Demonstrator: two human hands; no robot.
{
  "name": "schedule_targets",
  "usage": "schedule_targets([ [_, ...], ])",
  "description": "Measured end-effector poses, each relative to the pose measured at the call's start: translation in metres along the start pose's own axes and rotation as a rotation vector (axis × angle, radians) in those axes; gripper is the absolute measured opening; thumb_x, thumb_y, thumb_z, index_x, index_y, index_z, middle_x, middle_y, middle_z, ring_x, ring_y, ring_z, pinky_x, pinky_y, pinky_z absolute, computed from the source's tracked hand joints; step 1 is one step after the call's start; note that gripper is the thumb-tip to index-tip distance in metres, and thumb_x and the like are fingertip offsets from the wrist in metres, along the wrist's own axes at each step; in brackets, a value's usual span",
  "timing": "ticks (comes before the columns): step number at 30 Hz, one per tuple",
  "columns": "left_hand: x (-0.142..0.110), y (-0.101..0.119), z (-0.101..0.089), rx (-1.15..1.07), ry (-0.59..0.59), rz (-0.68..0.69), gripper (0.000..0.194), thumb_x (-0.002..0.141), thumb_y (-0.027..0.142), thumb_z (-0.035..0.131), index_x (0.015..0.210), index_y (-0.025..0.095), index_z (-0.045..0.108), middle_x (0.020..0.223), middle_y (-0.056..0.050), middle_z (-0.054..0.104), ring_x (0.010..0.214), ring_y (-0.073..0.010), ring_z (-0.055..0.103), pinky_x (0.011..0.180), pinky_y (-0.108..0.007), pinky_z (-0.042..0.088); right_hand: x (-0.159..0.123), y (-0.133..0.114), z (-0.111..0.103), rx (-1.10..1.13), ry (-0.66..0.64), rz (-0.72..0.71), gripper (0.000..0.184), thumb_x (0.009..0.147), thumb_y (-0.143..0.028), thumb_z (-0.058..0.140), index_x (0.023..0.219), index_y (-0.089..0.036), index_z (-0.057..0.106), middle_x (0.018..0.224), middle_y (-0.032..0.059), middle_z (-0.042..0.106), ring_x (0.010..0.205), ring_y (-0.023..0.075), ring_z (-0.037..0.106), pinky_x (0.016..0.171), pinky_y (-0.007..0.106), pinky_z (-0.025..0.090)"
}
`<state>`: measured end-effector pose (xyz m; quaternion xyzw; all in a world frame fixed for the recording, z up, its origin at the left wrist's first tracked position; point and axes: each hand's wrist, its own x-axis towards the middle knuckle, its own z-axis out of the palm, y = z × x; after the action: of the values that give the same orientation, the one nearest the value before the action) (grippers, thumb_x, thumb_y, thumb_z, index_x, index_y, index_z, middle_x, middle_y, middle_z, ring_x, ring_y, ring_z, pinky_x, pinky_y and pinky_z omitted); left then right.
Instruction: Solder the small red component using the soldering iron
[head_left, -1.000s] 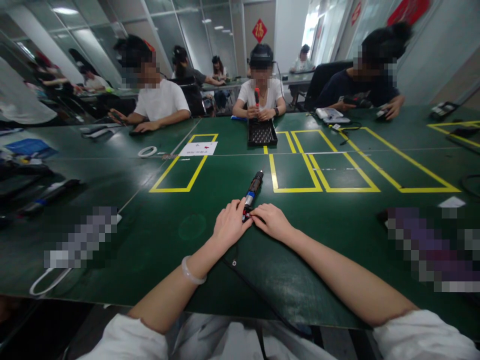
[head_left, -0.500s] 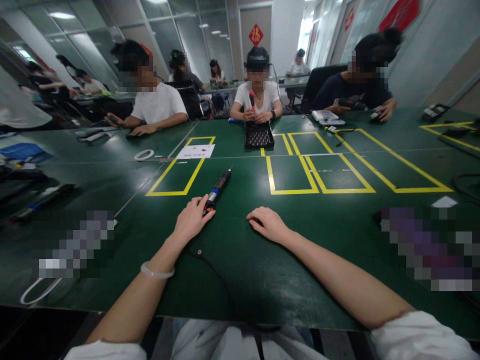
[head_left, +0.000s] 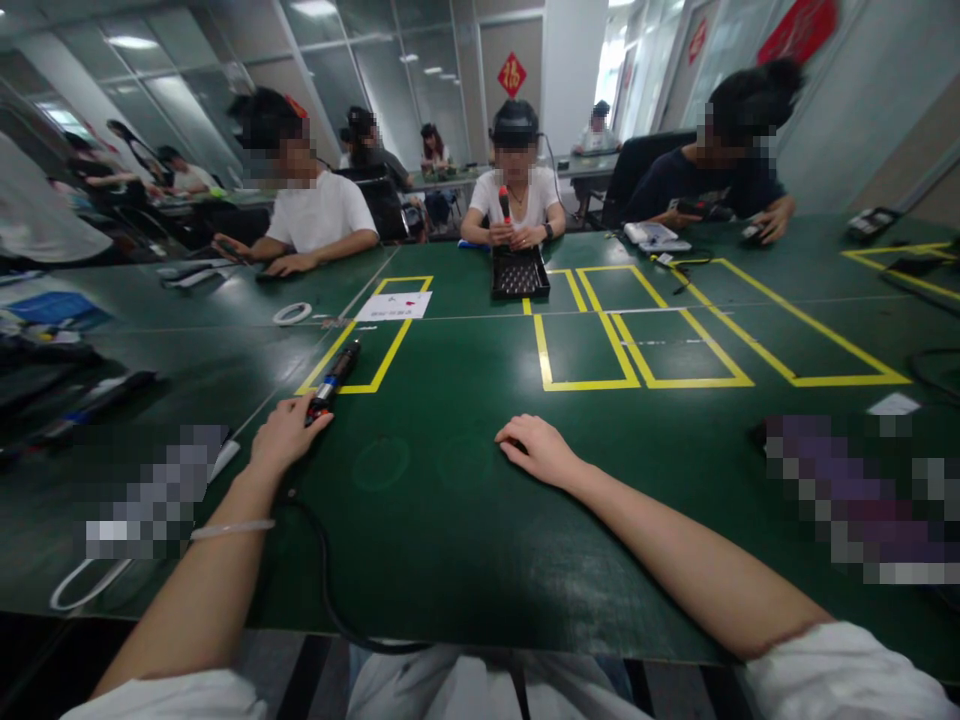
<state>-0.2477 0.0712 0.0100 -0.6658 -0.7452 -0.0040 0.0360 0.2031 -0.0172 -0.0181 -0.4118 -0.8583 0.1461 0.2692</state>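
Note:
On the left of the green table, my left hand (head_left: 283,437) is closed around the back end of an electric screwdriver (head_left: 335,377). The tool is dark with a blue band, and its tip points away from me and a little right, over the yellow-taped rectangle at the left. A black cord (head_left: 324,560) with a small ring near its upper end runs from beneath my left forearm to the table's front edge. My right hand (head_left: 538,450) rests on the tabletop right of centre, fingers loosely bent and slightly apart, with no object visible in it.
Yellow tape rectangles (head_left: 589,384) mark the table, and a white paper (head_left: 396,306) lies at the left one. Opposite, a person holds a red-handled screwdriver (head_left: 505,205) over a black tray (head_left: 520,280). Blurred-out long objects lie at both sides. A white tape roll (head_left: 292,314) lies further left.
My left hand has carried the electric screwdriver leftward from the middle, the cord trailing along. My right hand was touching the tool's back end, came away from it, and now stays still.

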Motion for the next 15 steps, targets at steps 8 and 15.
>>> schedule_targets([
  [8, -0.027, 0.02, -0.011, 0.108, 0.201, -0.065, 0.045, 0.091, 0.048, 0.036, 0.116, 0.015, 0.054, 0.109, -0.017, 0.061, 0.095, -0.0311, 0.061, 0.074, -0.038, 0.048, 0.0, 0.001, 0.001, -0.001, 0.004, -0.004, 0.01, 0.09, -0.018, 0.055, 0.093, -0.019, 0.064, 0.087, 0.0037, 0.063, 0.084, 0.0174, 0.054, 0.076, 0.03, 0.038],
  [15, -0.025, 0.059, -0.032, -0.056, 0.224, -0.122, 0.04, 0.09, 0.045, 0.039, 0.107, 0.014, 0.059, 0.101, -0.017, 0.067, 0.092, -0.0325, 0.063, 0.076, -0.041, 0.048, 0.002, 0.001, 0.002, -0.012, 0.009, -0.001, 0.01, 0.089, -0.018, 0.056, 0.093, -0.019, 0.064, 0.087, 0.0037, 0.063, 0.084, 0.0181, 0.054, 0.075, 0.03, 0.038],
])
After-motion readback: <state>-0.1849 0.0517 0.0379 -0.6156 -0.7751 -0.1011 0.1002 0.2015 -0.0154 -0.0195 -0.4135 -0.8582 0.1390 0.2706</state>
